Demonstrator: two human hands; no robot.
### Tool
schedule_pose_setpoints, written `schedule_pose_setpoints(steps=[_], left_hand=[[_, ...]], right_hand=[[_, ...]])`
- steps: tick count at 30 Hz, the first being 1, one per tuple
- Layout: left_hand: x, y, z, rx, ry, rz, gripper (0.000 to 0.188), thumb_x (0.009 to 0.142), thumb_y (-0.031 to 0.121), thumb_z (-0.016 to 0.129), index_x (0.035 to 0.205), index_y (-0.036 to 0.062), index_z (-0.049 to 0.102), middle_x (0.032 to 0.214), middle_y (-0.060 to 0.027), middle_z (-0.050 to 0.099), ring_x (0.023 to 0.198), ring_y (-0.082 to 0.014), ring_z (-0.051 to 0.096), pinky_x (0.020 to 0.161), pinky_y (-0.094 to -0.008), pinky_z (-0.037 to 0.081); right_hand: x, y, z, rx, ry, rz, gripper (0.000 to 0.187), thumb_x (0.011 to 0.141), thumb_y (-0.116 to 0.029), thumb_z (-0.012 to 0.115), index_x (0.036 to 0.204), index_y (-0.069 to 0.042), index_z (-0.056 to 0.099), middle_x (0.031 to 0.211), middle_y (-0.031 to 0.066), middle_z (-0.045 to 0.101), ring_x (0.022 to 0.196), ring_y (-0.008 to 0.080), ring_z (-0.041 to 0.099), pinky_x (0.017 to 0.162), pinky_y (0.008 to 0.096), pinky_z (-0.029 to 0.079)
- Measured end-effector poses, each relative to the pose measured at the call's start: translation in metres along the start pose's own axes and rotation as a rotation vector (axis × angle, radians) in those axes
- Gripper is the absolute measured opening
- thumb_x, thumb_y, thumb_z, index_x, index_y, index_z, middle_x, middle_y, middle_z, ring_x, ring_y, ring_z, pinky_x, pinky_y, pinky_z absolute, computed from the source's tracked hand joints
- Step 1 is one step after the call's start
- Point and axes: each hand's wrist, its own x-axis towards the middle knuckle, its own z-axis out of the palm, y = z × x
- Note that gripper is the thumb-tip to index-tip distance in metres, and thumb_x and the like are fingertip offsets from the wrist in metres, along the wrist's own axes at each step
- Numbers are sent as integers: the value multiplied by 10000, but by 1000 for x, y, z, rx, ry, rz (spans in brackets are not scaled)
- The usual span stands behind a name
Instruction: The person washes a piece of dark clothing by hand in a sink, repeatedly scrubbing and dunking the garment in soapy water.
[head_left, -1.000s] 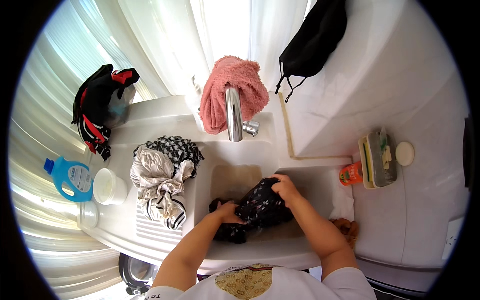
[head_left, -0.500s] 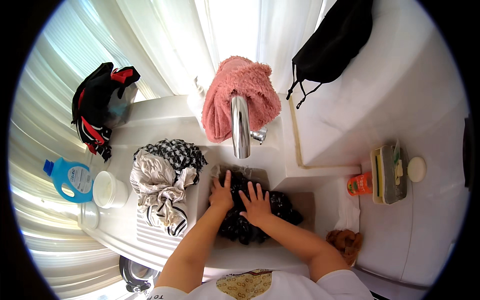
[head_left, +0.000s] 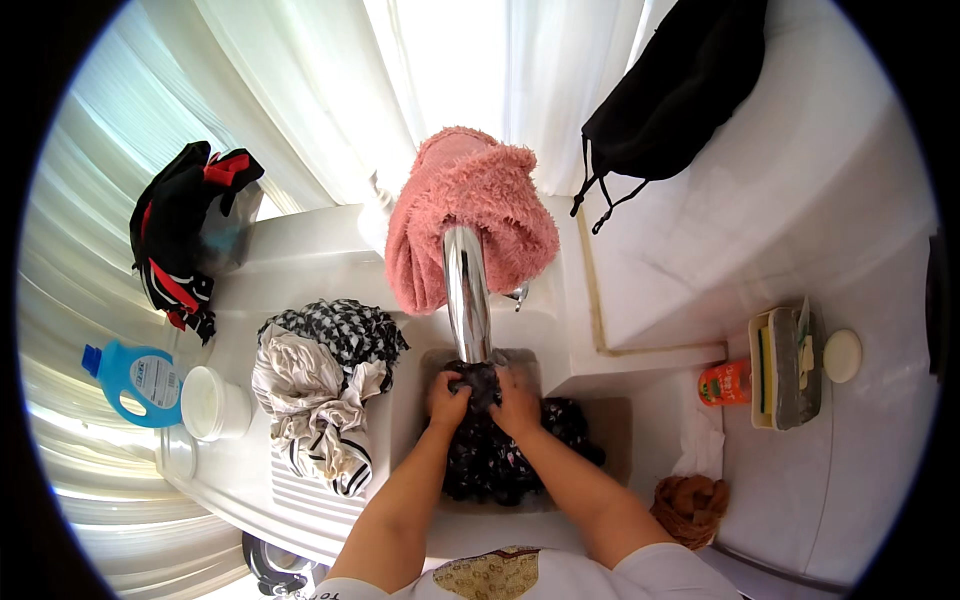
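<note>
A black garment (head_left: 500,460) with small light specks lies bunched and wet-looking in the sink basin (head_left: 615,425). At its far end my left hand (head_left: 449,400) is closed on the cloth, just left of the chrome faucet's (head_left: 466,300) mouth. My right hand (head_left: 515,402) grips the same cloth on the other side, thumb inward. Between the hands a fold of the garment is raised right under the spout, which partly hides it. Some fingertips are out of sight in the fabric.
A pink fluffy towel (head_left: 470,200) drapes behind the faucet. Left of the basin lie light and checked clothes (head_left: 300,375), a white tub (head_left: 215,403) and a blue detergent bottle (head_left: 140,383). A black mask-like cloth (head_left: 675,95) hangs at right, above a sponge holder (head_left: 790,368).
Both hands went from lying spread on the garment to gripping its far part and lifting it under the faucet. The whole view has shifted slightly.
</note>
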Motion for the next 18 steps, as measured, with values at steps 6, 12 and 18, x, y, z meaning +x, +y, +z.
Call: schedule_pose_setpoints(steps=[6,12,18], left_hand=[[-32,3,3,-1286,-144,-412,519,858,425,604,1252,119,461,1180,-84,546,1028,-235,557,858,-382,477],[-58,-10,-1,-1441,-451,-276,365,917,348,483,1151,77,554,1104,-105,597,989,-242,583,839,-403,495],[-87,51,-12,-1335,-280,-523,318,927,343,458,994,76,617,950,-65,646,832,-211,626,749,-338,520]], right_hand=[[-13,-12,14,521,-232,269,370,657,-8,599,1023,-52,627,883,170,645,804,254,627,706,333,485],[-55,-61,-23,375,69,-408,277,714,-188,627,960,-60,614,856,126,598,794,340,579,689,413,473],[-58,-59,-8,222,186,38,295,876,-326,547,857,-33,519,825,174,545,818,385,555,687,461,454]])
